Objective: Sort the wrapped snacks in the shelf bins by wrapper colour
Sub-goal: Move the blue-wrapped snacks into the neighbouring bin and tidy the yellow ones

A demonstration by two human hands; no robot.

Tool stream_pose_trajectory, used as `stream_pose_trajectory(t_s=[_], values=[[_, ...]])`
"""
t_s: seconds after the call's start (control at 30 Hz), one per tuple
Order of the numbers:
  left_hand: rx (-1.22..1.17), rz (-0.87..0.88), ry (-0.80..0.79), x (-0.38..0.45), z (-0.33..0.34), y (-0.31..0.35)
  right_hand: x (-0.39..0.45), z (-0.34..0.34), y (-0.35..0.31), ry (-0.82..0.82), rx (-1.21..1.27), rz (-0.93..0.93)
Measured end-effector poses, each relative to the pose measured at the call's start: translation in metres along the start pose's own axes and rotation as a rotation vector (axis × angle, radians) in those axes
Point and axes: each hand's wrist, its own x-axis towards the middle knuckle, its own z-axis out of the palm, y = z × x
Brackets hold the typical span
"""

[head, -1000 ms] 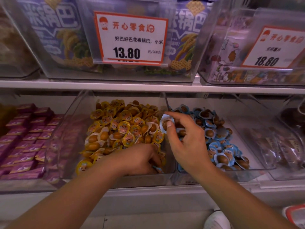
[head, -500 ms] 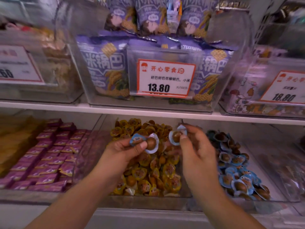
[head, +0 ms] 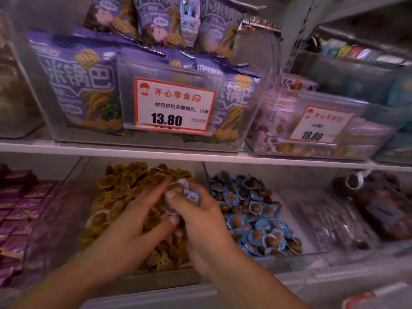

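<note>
Far left of the fingers, a bin of purple packets (head: 20, 210) lies flat in rows, too many and too blurred to count. Next comes the yellow bin (head: 73, 197), heaped with yellow-wrapped snacks (head: 124, 181), dozens at least. The left hand (head: 131, 233) hovers over that heap with its fingers (head: 153, 195) stretched nearly straight toward the right hand; I cannot tell whether they pinch anything themselves. Right against them, the right hand (head: 200, 221) has its thumb and fingers curled round blue-wrapped snacks (head: 182, 192): two seem to show, one with its brown centre facing out and one showing a pale blue wrapper, though blur makes the count unsure. These stray blue pieces sit above the yellow heap, near the wall dividing the two bins, so they are not yet where they belong. To the right of the fingers lies the blue bin (head: 312, 246), holding several dozen blue snacks (head: 252, 217). Further right is one bin of dark packets (head: 379, 210). Above, two price tags show: 13.80 (head: 174, 108) and 18.80 (head: 318, 124). The risk, as I judge it, is a slippery wrapper sliding out where the hands meet and dropping back among the yellow ones, where it would be buried; a loose hold on two at once would cause that.
</note>
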Motion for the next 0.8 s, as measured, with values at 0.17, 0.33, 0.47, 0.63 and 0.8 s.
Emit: stream_pose_trajectory(t_s=[0.17,0.33,0.47,0.63,0.8], values=[[0.185,0.084,0.0,0.007,0.008,-0.01,0.028,-0.064,-0.045,0.066,-0.125,-0.221],[0.598,0.075,-0.278,0.019,0.02,-0.035,0.074,-0.143,-0.062,0.265,-0.847,-0.144],[0.755,-0.052,-0.514,0.023,0.032,-0.046,0.072,-0.152,-0.047,0.363,-1.048,-0.326],[0.971,-0.042,-0.582,0.022,0.032,-0.037,0.039,-0.091,-0.011,-0.032,-0.956,-0.432],[1.086,-0.091,-0.528,0.02,0.001,-0.031,0.034,-0.082,0.004,-0.101,-1.066,-0.394]])
